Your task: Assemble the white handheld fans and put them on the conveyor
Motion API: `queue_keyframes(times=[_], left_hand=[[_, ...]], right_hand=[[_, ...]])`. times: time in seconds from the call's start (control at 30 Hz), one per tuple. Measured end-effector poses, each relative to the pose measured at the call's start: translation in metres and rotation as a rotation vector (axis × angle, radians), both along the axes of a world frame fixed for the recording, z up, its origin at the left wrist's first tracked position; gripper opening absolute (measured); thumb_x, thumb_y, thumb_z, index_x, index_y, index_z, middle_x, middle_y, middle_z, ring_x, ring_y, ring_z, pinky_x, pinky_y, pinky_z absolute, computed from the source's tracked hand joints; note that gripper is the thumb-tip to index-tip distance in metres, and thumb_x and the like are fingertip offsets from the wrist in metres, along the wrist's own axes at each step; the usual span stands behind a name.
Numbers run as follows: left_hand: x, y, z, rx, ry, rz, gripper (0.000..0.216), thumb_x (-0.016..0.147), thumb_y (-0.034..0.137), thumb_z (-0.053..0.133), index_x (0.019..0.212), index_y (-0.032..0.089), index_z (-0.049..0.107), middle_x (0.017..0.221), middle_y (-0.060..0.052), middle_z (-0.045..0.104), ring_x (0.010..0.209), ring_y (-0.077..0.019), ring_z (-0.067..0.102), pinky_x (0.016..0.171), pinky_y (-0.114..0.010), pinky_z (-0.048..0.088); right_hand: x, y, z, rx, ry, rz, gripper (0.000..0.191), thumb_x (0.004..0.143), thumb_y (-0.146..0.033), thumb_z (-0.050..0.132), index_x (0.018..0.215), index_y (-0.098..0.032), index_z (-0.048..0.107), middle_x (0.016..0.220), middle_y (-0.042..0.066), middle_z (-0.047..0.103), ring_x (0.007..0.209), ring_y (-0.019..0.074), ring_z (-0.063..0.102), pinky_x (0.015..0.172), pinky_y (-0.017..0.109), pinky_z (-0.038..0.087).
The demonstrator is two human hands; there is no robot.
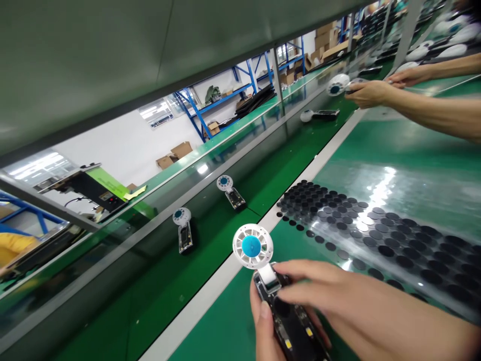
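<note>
Close to the camera, my left hand (265, 326) is closed around the black body of a half-assembled device (252, 246), with its thumb along the side. The device has a white spoked round head with a blue centre, a hinge and two small yellow-white parts on the body. My right hand (338, 296) reaches in from the right, its fingertips at the body just below the hinge. A dark round sticker (282, 307) shows under those fingertips; whether it is stuck down I cannot tell. My right palm is turned away.
Clear sheets of black round stickers (361, 225) lie on the green bench. Beyond a pale rail, the green conveyor (210, 260) carries similar devices (183, 230). A co-worker's hands (372, 93) hold another device at the upper right. A grey shelf (93, 55) hangs overhead.
</note>
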State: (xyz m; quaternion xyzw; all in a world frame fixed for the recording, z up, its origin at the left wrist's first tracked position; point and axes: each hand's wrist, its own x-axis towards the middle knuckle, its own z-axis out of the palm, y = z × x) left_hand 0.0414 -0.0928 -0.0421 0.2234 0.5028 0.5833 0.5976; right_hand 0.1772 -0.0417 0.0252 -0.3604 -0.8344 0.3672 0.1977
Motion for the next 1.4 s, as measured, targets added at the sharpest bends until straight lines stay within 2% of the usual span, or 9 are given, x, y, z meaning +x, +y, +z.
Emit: queue_keyframes(times=[0.07,0.17,0.3,0.53,0.7,0.87,1.07,1.27,1.4], left_hand=[[0.000,0.002,-0.005,0.031,-0.023,-0.009,0.071,0.067,0.062,0.053,0.127,0.031,0.033,0.108,-0.009,0.062,0.086,-0.0281,0.063,0.063,-0.035,0.051],[0.000,0.004,-0.008,0.105,-0.046,-0.008,0.059,0.069,0.051,0.060,0.117,0.029,0.033,0.091,-0.006,0.066,0.067,-0.0219,0.065,0.050,-0.027,0.047],[-0.002,0.007,-0.005,0.142,-0.010,0.001,0.056,0.070,0.042,0.063,0.112,0.026,0.029,0.081,-0.004,0.066,0.056,-0.0159,0.062,0.041,-0.020,0.038],[-0.006,0.011,0.006,0.156,0.021,0.033,0.058,0.067,0.038,0.063,0.112,0.020,0.031,0.077,-0.006,0.065,0.054,-0.0148,0.058,0.049,-0.023,0.041],[-0.045,0.029,0.012,0.099,0.175,0.216,0.045,0.067,0.035,0.062,0.104,0.022,0.040,0.067,-0.003,0.064,0.054,-0.0159,0.059,0.046,-0.022,0.040],[-0.127,0.061,0.016,0.015,0.373,0.428,0.032,0.075,0.029,0.053,0.103,0.022,0.041,0.074,-0.004,0.064,0.063,-0.0175,0.062,0.051,-0.026,0.046],[-0.195,0.098,0.010,-0.069,0.617,0.462,0.036,0.081,0.026,0.052,0.114,0.017,0.042,0.080,-0.003,0.061,0.062,-0.0146,0.060,0.057,-0.030,0.049],[-0.222,0.124,0.014,-0.030,0.846,0.472,0.027,0.082,0.028,0.054,0.106,0.016,0.055,0.112,-0.008,0.056,0.101,-0.0213,0.054,0.086,-0.044,0.043],[-0.200,0.124,0.028,0.060,0.860,0.515,0.033,0.083,0.027,0.052,0.114,0.018,0.051,0.136,-0.009,0.037,0.125,-0.0274,0.031,0.100,-0.053,0.025]], right_hand=[[0.002,0.004,0.000,-0.050,0.148,-0.174,0.033,0.086,-0.022,0.039,0.110,-0.034,0.057,0.125,-0.002,0.054,0.112,0.0227,0.052,0.085,0.031,0.051],[0.002,0.007,-0.001,-0.106,0.227,-0.358,0.033,0.090,-0.024,0.030,0.113,-0.032,0.051,0.127,-0.001,0.049,0.120,0.0223,0.044,0.079,0.028,0.054],[-0.001,0.009,-0.004,-0.142,0.217,-0.343,0.032,0.087,-0.028,0.037,0.117,-0.033,0.048,0.130,-0.001,0.045,0.119,0.0244,0.044,0.077,0.030,0.055],[0.000,0.022,-0.019,-0.109,0.157,-0.345,0.039,0.086,-0.028,0.038,0.124,-0.034,0.044,0.124,-0.001,0.049,0.115,0.0199,0.047,0.092,0.035,0.045],[-0.007,0.040,-0.039,-0.079,0.014,-0.348,0.043,0.089,-0.028,0.034,0.132,-0.027,0.036,0.133,0.003,0.042,0.118,0.0173,0.044,0.097,0.029,0.040],[-0.051,0.098,-0.045,-0.021,-0.192,-0.403,0.047,0.084,-0.016,0.050,0.130,-0.018,0.040,0.137,0.013,0.035,0.125,0.0283,0.034,0.100,0.041,0.034],[-0.095,0.187,-0.046,0.145,-0.277,-0.518,0.041,0.087,-0.029,0.054,0.126,-0.023,0.042,0.137,0.008,0.035,0.118,0.0283,0.040,0.095,0.053,0.035],[-0.089,0.219,-0.051,0.166,-0.240,-0.571,0.032,0.088,-0.029,0.053,0.118,-0.019,0.049,0.122,0.008,0.049,0.103,0.0229,0.052,0.086,0.045,0.045],[-0.081,0.200,-0.044,0.114,-0.115,-0.598,0.029,0.090,-0.030,0.049,0.117,-0.018,0.048,0.109,0.006,0.055,0.086,0.0174,0.059,0.073,0.036,0.051]])
